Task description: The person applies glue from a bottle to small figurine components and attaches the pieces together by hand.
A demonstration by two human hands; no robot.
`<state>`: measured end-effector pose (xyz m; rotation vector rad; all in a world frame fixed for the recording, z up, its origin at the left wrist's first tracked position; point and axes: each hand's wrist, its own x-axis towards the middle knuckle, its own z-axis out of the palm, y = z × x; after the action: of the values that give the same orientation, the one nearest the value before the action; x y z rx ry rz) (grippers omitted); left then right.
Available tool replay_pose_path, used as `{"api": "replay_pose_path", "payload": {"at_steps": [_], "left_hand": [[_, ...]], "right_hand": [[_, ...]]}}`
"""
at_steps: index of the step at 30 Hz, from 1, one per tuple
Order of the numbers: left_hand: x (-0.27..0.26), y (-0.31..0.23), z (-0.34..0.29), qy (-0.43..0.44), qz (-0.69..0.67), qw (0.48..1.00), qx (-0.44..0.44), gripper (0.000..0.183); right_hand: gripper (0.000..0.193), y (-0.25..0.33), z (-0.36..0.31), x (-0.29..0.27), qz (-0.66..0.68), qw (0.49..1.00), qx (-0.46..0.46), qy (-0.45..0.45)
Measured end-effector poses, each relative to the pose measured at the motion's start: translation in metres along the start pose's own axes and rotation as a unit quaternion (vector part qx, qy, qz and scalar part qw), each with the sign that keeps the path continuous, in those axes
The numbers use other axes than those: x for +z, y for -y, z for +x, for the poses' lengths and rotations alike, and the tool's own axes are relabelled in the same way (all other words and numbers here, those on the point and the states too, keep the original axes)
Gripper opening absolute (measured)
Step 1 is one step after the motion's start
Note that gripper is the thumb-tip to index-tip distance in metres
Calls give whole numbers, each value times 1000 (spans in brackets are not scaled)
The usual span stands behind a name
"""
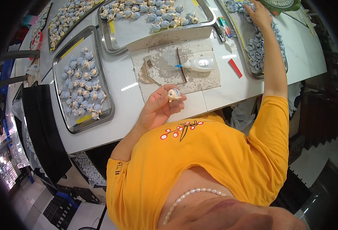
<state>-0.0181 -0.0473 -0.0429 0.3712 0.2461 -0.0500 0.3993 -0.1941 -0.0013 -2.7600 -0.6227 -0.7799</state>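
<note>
Close to my chest, my left hand (pixel 162 106) pinches a small cream-and-blue figurine (pixel 174 95) between thumb and fingers. At the far right, my right hand (pixel 259 16) reaches over a long metal tray (pixel 258 75) of loose curved blue pieces (pixel 255 48). Its fingers look spread among the pieces at the tray's far end, and the picture's edge cuts off part of them. In front of my left hand, a clear squeeze bottle (pixel 201 64) with a blue tip lies on a stained cardboard sheet (pixel 205 82). A thin brown stick (pixel 179 61) lies beside its tip.
On the left, a metal tray (pixel 110 111) holds several blue-and-cream figurines. A larger tray (pixel 117 50) of them stands at the back, with another figurine-covered tray (pixel 71 19) farther left. A red bar (pixel 235 68), a black pen (pixel 219 32) and a green fan (pixel 282 4) lie to the right.
</note>
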Motion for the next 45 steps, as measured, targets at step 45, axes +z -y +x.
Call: {"api": "replay_pose_path", "payload": {"at_steps": [45], "left_hand": [[16, 5, 4, -106, 155, 982, 0, 35]], "right_hand": [[41, 64, -159, -95, 376, 901, -174, 127]]}}
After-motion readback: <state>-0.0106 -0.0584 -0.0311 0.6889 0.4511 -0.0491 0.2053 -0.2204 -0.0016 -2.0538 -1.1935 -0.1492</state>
